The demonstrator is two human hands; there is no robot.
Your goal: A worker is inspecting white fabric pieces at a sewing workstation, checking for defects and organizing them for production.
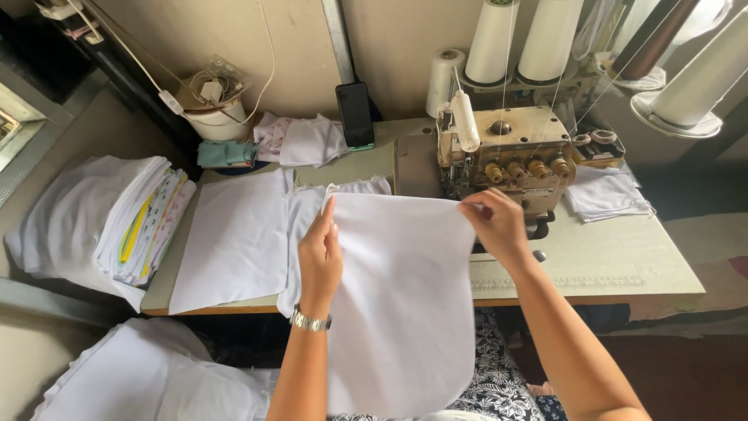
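here, the head view shows a person seated at a sewing table (608,269), holding a white fabric panel (397,296) up by its two top corners. the left hand (319,257) pinches the upper left corner, fingers closed on the cloth edge with the thumb behind; a metal wristwatch (310,320) sits on that wrist. the right hand (496,222) grips the upper right corner, fingers curled tight on the fabric, just in front of the overlock machine (506,156). held this way the panel hangs flat and spread between the hands, its rounded lower end falling over the table edge toward the patterned lap cloth (499,382), so both top corners stay level and the surface is free of folds.

around it: a flat stack of white cut pieces (234,238) lies on the table to the left, a second white piece partly hidden behind the held panel. further left a folded pile of white and printed cloth (117,218) rests beside the table, and loose white fabric (156,378) lies below. a dark phone (355,115) leans against the wall, near crumpled pale cloths (300,140) and a small white tub with cables (218,117). tall thread cones (522,39) stand behind the machine, and folded white pieces (604,193) lie to its right. the raised panel itself covers much of the table's front; the machine body stands close behind the right hand.
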